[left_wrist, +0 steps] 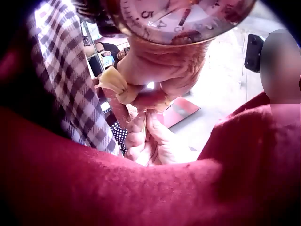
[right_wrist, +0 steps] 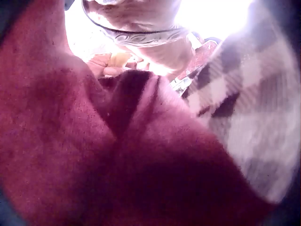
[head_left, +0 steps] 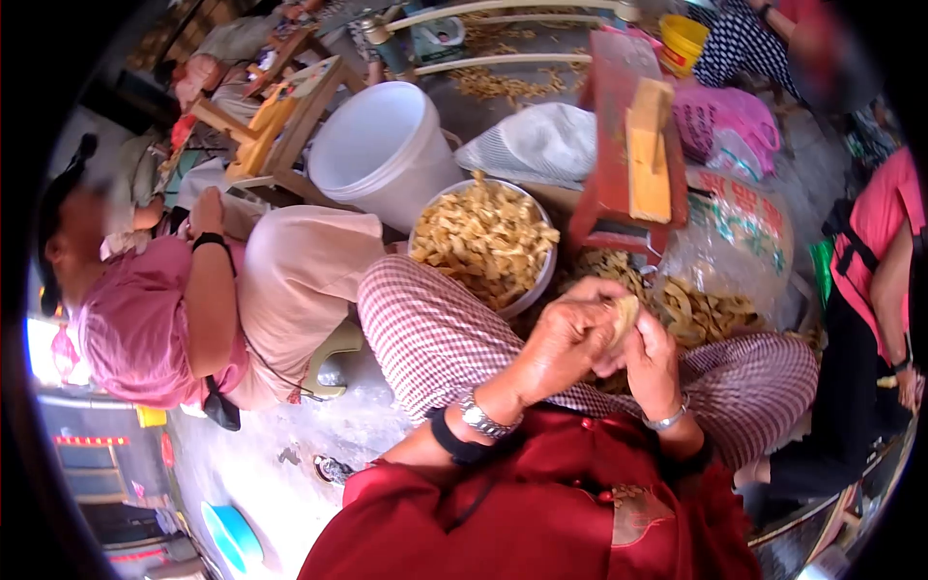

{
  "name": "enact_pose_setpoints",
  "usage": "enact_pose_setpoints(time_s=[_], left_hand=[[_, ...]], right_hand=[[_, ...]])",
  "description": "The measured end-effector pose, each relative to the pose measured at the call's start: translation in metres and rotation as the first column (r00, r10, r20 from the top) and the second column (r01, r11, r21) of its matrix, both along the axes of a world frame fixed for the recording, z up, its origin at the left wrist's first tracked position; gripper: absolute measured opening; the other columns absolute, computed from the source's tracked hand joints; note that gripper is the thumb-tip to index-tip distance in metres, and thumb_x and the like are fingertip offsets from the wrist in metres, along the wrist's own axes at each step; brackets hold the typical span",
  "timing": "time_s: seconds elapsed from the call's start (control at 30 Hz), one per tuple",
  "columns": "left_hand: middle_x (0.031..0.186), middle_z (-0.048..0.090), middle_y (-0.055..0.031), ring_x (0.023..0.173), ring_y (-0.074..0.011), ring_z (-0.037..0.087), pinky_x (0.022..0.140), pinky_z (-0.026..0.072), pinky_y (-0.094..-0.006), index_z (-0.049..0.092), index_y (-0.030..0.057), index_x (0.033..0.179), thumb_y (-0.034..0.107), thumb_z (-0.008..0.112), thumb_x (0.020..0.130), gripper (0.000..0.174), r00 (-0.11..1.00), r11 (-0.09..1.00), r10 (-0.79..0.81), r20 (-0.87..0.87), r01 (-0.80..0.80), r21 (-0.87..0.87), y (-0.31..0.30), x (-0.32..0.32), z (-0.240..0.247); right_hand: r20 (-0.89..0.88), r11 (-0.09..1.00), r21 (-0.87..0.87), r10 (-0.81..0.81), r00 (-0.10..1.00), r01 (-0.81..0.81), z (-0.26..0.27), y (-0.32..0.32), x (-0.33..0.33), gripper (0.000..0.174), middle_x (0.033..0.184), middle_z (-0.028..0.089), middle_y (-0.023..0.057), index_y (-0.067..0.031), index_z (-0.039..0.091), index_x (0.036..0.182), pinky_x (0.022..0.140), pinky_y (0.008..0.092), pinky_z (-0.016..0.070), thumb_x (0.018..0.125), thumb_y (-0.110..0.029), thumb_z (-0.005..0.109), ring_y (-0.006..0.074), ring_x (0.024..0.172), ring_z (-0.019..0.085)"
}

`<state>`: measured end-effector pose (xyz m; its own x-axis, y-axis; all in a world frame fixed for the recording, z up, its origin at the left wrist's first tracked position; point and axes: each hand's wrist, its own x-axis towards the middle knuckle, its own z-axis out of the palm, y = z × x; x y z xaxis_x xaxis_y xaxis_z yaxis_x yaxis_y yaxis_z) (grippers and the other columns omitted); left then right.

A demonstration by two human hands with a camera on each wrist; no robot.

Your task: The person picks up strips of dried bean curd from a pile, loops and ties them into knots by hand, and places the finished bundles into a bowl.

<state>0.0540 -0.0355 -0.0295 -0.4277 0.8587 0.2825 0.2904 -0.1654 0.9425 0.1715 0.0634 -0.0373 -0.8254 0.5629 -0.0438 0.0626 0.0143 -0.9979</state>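
Observation:
Both hands meet over the lap in the head view. The left hand point(head_left: 565, 338), with a watch on its wrist, grips a pale yellow vegetable-like piece point(head_left: 625, 317); its exact kind I cannot tell. From the other side the right hand point(head_left: 653, 365), wearing a bangle, pinches the same piece. In the left wrist view a pale end of the piece point(left_wrist: 113, 80) sticks out beside the curled left fingers, and the right fingertips point(left_wrist: 136, 141) are bunched below. A red garment hides much of the right wrist view. Just beyond the hands stands a white tub point(head_left: 547, 271) heaped with tan curled pieces point(head_left: 478, 232).
More tan pieces point(head_left: 710, 314) lie in a clear plastic bag right of the hands. A red wooden bench point(head_left: 619, 116) carries a wooden block tool point(head_left: 648, 155). Behind the tub are a large white bucket point(head_left: 377, 145) and a white sack point(head_left: 541, 140). People sit close on both sides.

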Motion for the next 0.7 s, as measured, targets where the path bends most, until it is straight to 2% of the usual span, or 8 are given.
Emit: enact_pose_setpoints(time_s=[0.07,0.1,0.13,0.23,0.37,0.47,0.63,0.7], left_hand=[[0.106,0.059,-0.0093,0.068,-0.01,0.06,0.056,0.0473,-0.02,0.063,-0.0042,0.099,0.009,0.054,0.093,0.017,0.827,0.976,0.013,0.561,0.113,-0.188,0.001,0.007,0.011],[0.086,0.063,-0.0036,0.051,-0.0053,0.056,0.044,0.0406,-0.0156,0.062,-0.0029,0.103,0.02,0.055,0.094,0.026,0.795,0.979,0.017,0.607,0.109,-0.171,0.0,0.008,0.011],[0.068,0.061,0.001,0.05,-0.0037,0.054,0.043,0.0371,-0.015,0.064,0.0002,0.099,0.022,0.056,0.093,0.024,0.8,0.984,0.039,0.599,0.074,-0.163,0.001,0.007,0.008],[0.067,0.059,0.0006,0.045,-0.0016,0.044,0.04,0.0312,-0.016,0.059,0.0041,0.084,0.019,0.062,0.09,0.016,0.733,0.999,0.04,0.679,-0.009,-0.05,0.003,0.008,-0.007],[0.069,0.055,-0.001,0.042,-0.0034,0.04,0.036,0.0281,-0.0183,0.047,0.0069,0.085,0.006,0.059,0.089,0.013,0.501,0.977,0.049,0.864,-0.203,0.062,0.014,0.011,-0.006],[0.066,0.052,-0.0004,0.04,-0.0045,0.039,0.035,0.029,-0.0185,0.048,0.0065,0.086,0.007,0.059,0.089,0.012,0.46,0.949,0.243,0.854,-0.296,-0.111,0.018,0.009,-0.004],[0.066,0.05,-0.0003,0.041,-0.0056,0.038,0.036,0.0317,-0.0198,0.049,0.0044,0.087,0.014,0.055,0.093,0.013,0.5,0.95,0.301,0.812,-0.229,-0.212,0.025,0.009,-0.018],[0.068,0.05,-0.0014,0.043,-0.0061,0.04,0.037,0.0327,-0.0201,0.049,0.0034,0.087,0.012,0.052,0.094,0.011,0.528,0.932,0.359,0.769,-0.251,-0.262,0.029,0.015,-0.023]], right_hand=[[-0.018,0.996,-0.075,0.048,0.999,-0.05,-0.011,0.001,0.001,0.017,0.064,0.06,0.0062,0.0043,0.057,0.099,0.046,0.0244,0.0479,0.094,-0.006,0.044,0.0111,0.049,0.058],[-0.005,0.991,-0.121,0.053,0.999,-0.054,-0.013,0.002,0.0,0.014,0.063,0.059,0.0059,0.0046,0.057,0.095,0.045,0.024,0.0459,0.093,-0.004,0.046,0.011,0.047,0.056],[0.015,0.985,-0.162,0.06,0.998,-0.057,-0.014,0.002,0.001,0.012,0.063,0.058,0.0052,0.005,0.058,0.093,0.044,0.0236,0.0454,0.092,-0.003,0.048,0.0098,0.047,0.054],[0.006,0.972,-0.227,0.057,0.998,-0.054,-0.009,-0.002,-0.001,0.013,0.068,0.057,0.0048,0.0022,0.056,0.088,0.046,0.0221,0.0459,0.093,-0.007,0.049,0.0082,0.051,0.051],[0.004,1.0,-0.011,0.004,1.0,-0.004,-0.002,-0.005,-0.003,0.006,0.067,0.057,0.0038,0.004,0.06,0.089,0.048,0.0211,0.0453,0.088,0.0,0.056,0.0061,0.052,0.051],[-0.057,0.983,0.156,-0.083,0.995,0.091,-0.004,-0.011,-0.005,0.003,0.069,0.058,0.004,0.0033,0.059,0.088,0.048,0.0211,0.0453,0.086,0.001,0.058,0.0058,0.052,0.051],[-0.201,0.731,0.648,-0.105,0.974,0.213,-0.002,-0.007,0.0,0.015,0.07,0.056,0.0122,-0.0038,0.057,0.086,0.055,0.0364,0.0422,0.075,0.0,0.067,0.0306,0.062,0.055],[-0.279,0.67,0.705,-0.036,0.96,0.23,0.004,-0.007,-0.006,0.017,0.071,0.056,0.0108,-0.0039,0.056,0.088,0.054,0.0367,0.0421,0.075,0.0,0.066,0.03,0.061,0.055]])
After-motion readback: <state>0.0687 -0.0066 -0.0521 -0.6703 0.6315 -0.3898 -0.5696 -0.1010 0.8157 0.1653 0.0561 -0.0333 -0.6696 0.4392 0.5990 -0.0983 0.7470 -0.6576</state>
